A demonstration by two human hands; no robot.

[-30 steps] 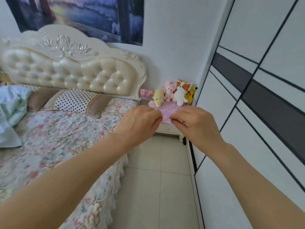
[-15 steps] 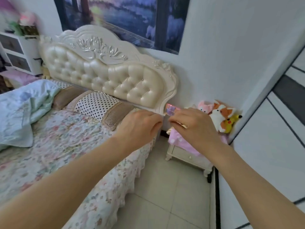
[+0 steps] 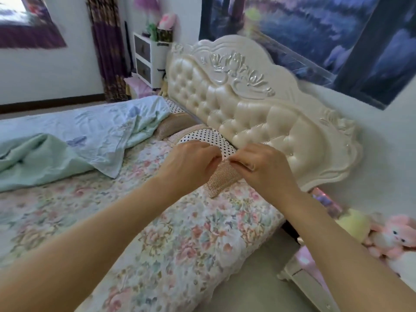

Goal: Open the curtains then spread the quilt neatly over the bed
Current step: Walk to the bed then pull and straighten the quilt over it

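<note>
1. my left grip [image 3: 191, 164] and right grip [image 3: 265, 168] are curled closed, fingertips meeting, holding nothing.
2. the quilt [image 3: 67, 140] lies crumpled along the bed's [image 3: 180, 244] far edge, near the headboard [image 3: 247, 109].

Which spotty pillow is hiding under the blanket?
The far dotted white pillow with tan striped ends, partly under the pale blue-green quilt. The nearer matching pillow lies uncovered.

Soft daylight, blurred edges (wide-angle warp)
</note>
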